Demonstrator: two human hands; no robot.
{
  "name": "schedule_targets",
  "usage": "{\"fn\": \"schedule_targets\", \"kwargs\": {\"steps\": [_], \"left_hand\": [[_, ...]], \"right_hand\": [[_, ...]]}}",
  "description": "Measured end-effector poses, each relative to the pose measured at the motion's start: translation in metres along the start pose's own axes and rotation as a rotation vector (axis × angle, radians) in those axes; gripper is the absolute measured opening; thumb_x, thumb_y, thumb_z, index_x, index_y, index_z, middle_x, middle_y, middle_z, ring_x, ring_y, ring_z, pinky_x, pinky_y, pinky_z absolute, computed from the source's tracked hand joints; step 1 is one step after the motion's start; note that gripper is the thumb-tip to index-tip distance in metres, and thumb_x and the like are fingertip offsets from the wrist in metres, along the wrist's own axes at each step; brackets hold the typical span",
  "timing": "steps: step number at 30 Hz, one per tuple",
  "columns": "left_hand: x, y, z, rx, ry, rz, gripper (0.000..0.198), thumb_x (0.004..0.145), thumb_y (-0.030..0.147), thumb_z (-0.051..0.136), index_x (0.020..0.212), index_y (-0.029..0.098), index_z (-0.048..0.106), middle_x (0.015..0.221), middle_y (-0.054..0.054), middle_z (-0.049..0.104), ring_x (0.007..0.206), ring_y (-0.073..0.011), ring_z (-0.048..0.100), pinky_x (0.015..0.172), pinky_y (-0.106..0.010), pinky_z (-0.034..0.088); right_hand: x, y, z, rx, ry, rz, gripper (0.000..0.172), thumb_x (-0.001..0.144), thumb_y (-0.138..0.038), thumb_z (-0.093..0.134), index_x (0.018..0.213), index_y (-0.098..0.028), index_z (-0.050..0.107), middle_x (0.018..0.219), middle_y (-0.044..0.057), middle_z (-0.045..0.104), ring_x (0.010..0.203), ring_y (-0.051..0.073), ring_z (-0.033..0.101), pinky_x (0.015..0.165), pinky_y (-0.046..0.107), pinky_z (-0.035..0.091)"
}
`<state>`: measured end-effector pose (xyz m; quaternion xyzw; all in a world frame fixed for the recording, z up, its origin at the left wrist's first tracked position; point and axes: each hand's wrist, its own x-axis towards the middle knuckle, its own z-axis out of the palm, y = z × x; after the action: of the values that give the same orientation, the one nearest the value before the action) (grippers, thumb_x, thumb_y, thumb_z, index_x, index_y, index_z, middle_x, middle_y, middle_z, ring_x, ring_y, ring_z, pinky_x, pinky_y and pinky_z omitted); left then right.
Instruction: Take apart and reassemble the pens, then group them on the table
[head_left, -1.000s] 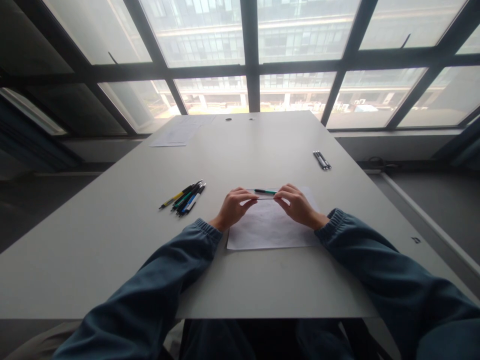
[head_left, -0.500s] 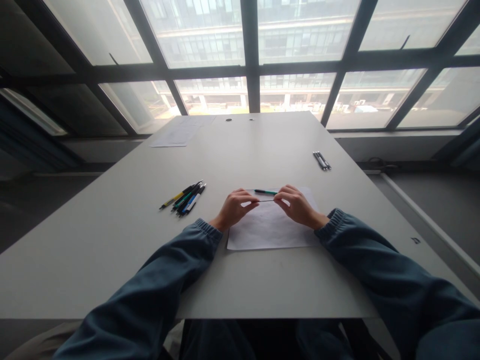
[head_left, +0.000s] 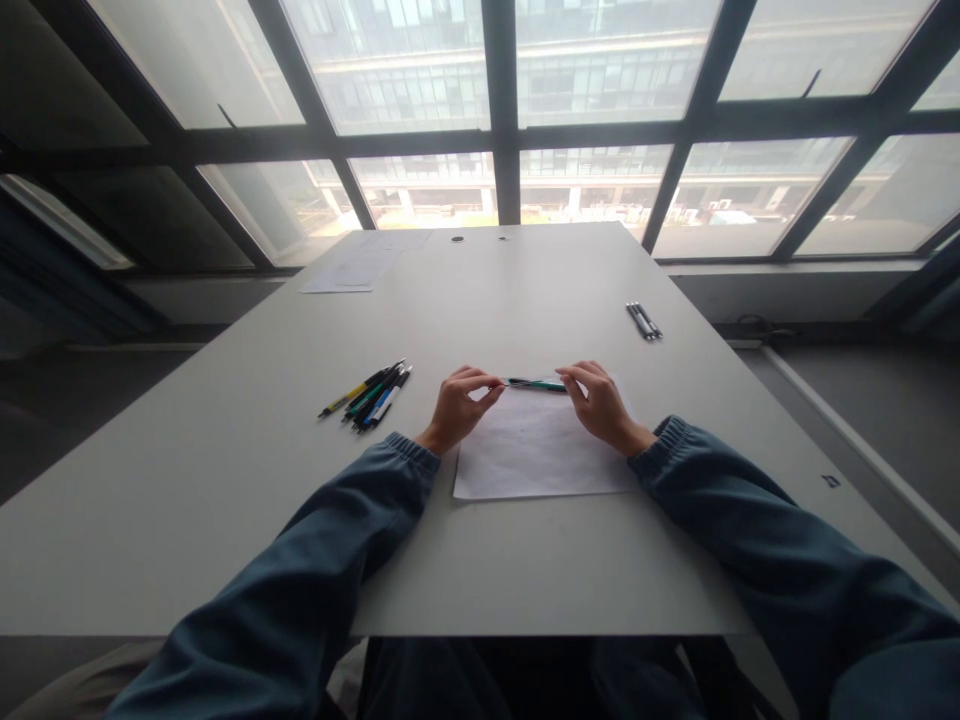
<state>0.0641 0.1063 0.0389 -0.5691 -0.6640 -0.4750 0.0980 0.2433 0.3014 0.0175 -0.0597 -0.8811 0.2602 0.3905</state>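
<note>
- Broadly, a wall of glass panes in dark frames (head_left: 501,140) is filling the far side, with pale daylight showing through it.
- Below it, a long white smooth-topped table (head_left: 225,500) is stretching from the near edge to the windows.
- Two blue-grey sleeves with gathered cuffs, one left (head_left: 330,530) and one right (head_left: 720,490), are reaching in from the near side.
- A white rectangular paper sheet (head_left: 544,450) is lying near the middle, between the forearms.
- Some printed white papers (head_left: 352,270) are lying at the far left.
- The left hand (head_left: 459,408) is hovering over the sheet's left side, thumb and fingertips pinching together on a slender piece.
- The right hand (head_left: 602,410) is standing well apart from the left, over the sheet's right side, its thumb and forefinger spreading; whether it is touching anything I cannot tell.
- A loose bundle of black, yellow, green and blue pens (head_left: 367,400) is lying left of the sheet.
- A small row of dark-and-silver pens (head_left: 644,321) is lying farther off, to the right.
- A green-and-black pen (head_left: 538,384) is lying by the sheet's far edge, between the hands.
- That slender piece (head_left: 507,384), thin as a line, is showing at the left fingertips; its far end is blurring against the pen.
</note>
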Motion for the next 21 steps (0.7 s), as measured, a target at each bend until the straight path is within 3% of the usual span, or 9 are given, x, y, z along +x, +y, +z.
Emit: {"fn": "schedule_targets", "kwargs": {"steps": [5, 8, 11, 16, 21], "left_hand": [[0.001, 0.001, -0.001, 0.027, 0.045, -0.026, 0.01, 0.09, 0.027, 0.071, 0.085, 0.021, 0.076, 0.081, -0.002, 0.075, 0.078, -0.0177, 0.064, 0.079, -0.034, 0.051], [0.001, 0.0, 0.0, 0.028, 0.025, -0.038, 0.01, 0.09, 0.028, 0.07, 0.085, 0.021, 0.076, 0.082, -0.003, 0.075, 0.079, -0.0181, 0.064, 0.079, -0.034, 0.051], [0.0, -0.001, 0.0, 0.026, 0.006, -0.043, 0.011, 0.09, 0.028, 0.07, 0.085, 0.021, 0.076, 0.082, -0.003, 0.075, 0.08, -0.0185, 0.065, 0.08, -0.035, 0.051], [0.0, -0.003, 0.0, 0.046, 0.021, -0.064, 0.012, 0.091, 0.029, 0.069, 0.085, 0.021, 0.076, 0.082, -0.003, 0.074, 0.081, -0.0188, 0.065, 0.081, -0.034, 0.051], [0.002, -0.014, -0.005, 0.055, 0.049, -0.129, 0.015, 0.091, 0.032, 0.068, 0.086, 0.021, 0.076, 0.084, -0.003, 0.073, 0.084, -0.0192, 0.065, 0.082, -0.034, 0.051]], "right_hand": [[-0.003, 0.008, 0.003, -0.158, -0.181, 0.035, 0.024, 0.098, -0.021, 0.055, 0.115, -0.022, 0.072, 0.109, 0.01, 0.069, 0.104, 0.028, 0.057, 0.094, 0.044, 0.048], [-0.004, 0.009, 0.004, -0.198, -0.251, 0.067, 0.018, 0.097, -0.023, 0.058, 0.107, -0.023, 0.074, 0.107, 0.009, 0.069, 0.104, 0.027, 0.057, 0.094, 0.043, 0.046], [-0.003, 0.009, 0.003, -0.22, -0.265, 0.111, 0.01, 0.094, -0.024, 0.064, 0.096, -0.022, 0.074, 0.1, 0.009, 0.069, 0.101, 0.027, 0.057, 0.092, 0.041, 0.046], [-0.003, 0.007, 0.003, -0.208, -0.28, 0.133, 0.012, 0.091, -0.017, 0.066, 0.101, -0.02, 0.072, 0.097, 0.008, 0.067, 0.097, 0.026, 0.057, 0.09, 0.039, 0.046], [-0.003, 0.01, 0.002, -0.155, -0.141, 0.179, 0.01, 0.092, -0.017, 0.061, 0.094, -0.021, 0.07, 0.092, 0.008, 0.063, 0.093, 0.025, 0.056, 0.086, 0.039, 0.046]]}}
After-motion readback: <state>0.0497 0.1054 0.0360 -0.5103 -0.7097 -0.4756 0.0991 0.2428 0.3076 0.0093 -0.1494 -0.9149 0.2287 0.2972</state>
